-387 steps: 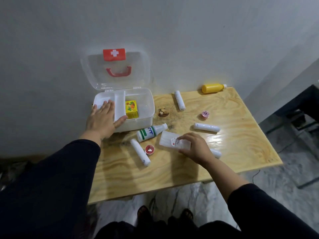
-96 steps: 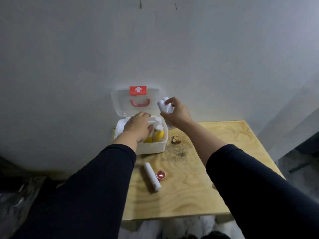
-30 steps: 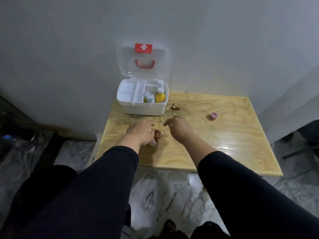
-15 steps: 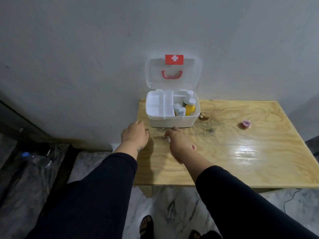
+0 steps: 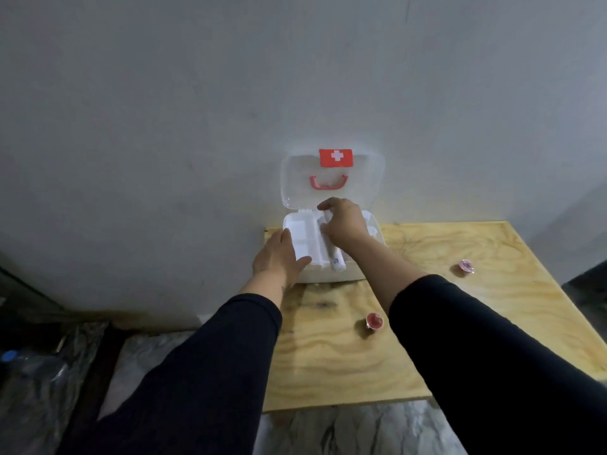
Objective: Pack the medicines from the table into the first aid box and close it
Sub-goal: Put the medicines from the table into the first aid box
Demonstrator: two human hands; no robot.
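Observation:
The white first aid box [image 5: 297, 224] stands open at the table's back left, its clear lid [image 5: 368, 178] with red cross and red handle leaning on the wall. My right hand [image 5: 343, 221] is over the box and grips a white tube [image 5: 335, 259], which lies along the box with its end over the front rim. My left hand [image 5: 279, 254] rests flat against the box's left front corner, fingers straight. What else lies inside is hidden by my right hand. A small red cup [image 5: 374, 321] and a small pink cup [image 5: 465, 266] sit on the wooden table [image 5: 427, 323].
The grey wall rises directly behind the box. Marble floor shows below the table's front edge. Dark clutter and a plastic bottle [image 5: 19, 362] lie on the floor at the left. The table's right edge nears a dark object.
My right hand picked the white tube off the table and carried it up over the box. My left hand moved from the table to the box's left corner. The camera view shifted left.

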